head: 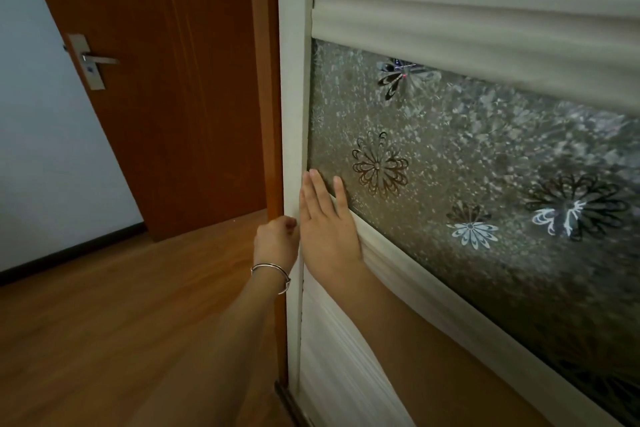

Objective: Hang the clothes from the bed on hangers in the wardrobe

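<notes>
- The sliding wardrobe door fills the right of the view and shows no gap into the inside, so the wardrobe is closed. A door this big could stick in its track (which is out of sight) and then jerk free if pulled hard at one spot.
- The clothes, the bed and the hangers are not in view, so nothing has been hung yet. I judge the step in hand to be opening the wardrobe.
- The frosted glass panel with its flower decals takes up the middle band of the door. Pushing on the glass rather than the white frame could flex it or rattle it in its seat.
- The right hand lies flat and released. Its palm is on the lower rail and its straight fingers reach up onto the glass. A flat palm has little hold and could slide across the smooth surface instead of moving the door.
- The left hand is curled round the door's outer edge, grasping it (how deep the fingertips go I cannot tell). If the door runs back towards the brown side panel, those fingers could be pinched.
- The metal bracelet on the left wrist sits just beside the frame and could scrape the paint or catch on the edge.
</notes>
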### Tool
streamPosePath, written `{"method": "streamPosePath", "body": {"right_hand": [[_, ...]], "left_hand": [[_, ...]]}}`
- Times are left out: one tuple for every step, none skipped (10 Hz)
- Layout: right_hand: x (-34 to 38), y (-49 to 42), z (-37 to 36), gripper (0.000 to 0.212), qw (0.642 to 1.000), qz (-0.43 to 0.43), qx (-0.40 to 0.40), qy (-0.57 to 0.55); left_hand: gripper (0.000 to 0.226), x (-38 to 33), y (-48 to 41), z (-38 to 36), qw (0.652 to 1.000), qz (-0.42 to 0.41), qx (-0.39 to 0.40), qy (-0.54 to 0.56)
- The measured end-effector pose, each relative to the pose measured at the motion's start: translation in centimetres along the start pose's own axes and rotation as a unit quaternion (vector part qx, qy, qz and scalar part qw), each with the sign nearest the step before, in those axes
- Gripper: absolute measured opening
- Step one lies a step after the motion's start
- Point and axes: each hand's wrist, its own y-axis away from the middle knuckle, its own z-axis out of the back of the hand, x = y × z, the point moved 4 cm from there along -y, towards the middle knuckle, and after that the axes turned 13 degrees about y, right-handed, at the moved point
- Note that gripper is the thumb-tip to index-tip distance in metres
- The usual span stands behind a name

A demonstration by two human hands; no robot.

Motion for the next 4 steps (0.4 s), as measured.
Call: {"method": "streamPosePath", "body": {"right_hand": [[-0.1, 0.0, 0.4, 0.062, 1.0, 0.006, -0.007, -0.001], [-0.2, 0.1, 0.3, 0.061, 1.0, 0.02, 0.003, -0.023], [-0.4, 1.2, 0.7, 0.052, 0.988, 0.036, -0.039, -0.146], [-3.1, 3.0, 2.1, 0.027, 0.943, -0.069, -0.149, -0.29]], "left_hand": [[0.027, 0.0, -0.1, 0.1, 1.0, 0.003, 0.013, 0.003], [0.028, -0.3, 0.4, 0.8, 0.998, -0.002, 0.059, -0.003], [0.027, -1.6, 1.6, 2.7, 0.997, -0.061, 0.056, 0.009], [0.023, -3.7, 3.6, 5.8, 0.991, -0.105, -0.001, 0.085]]}}
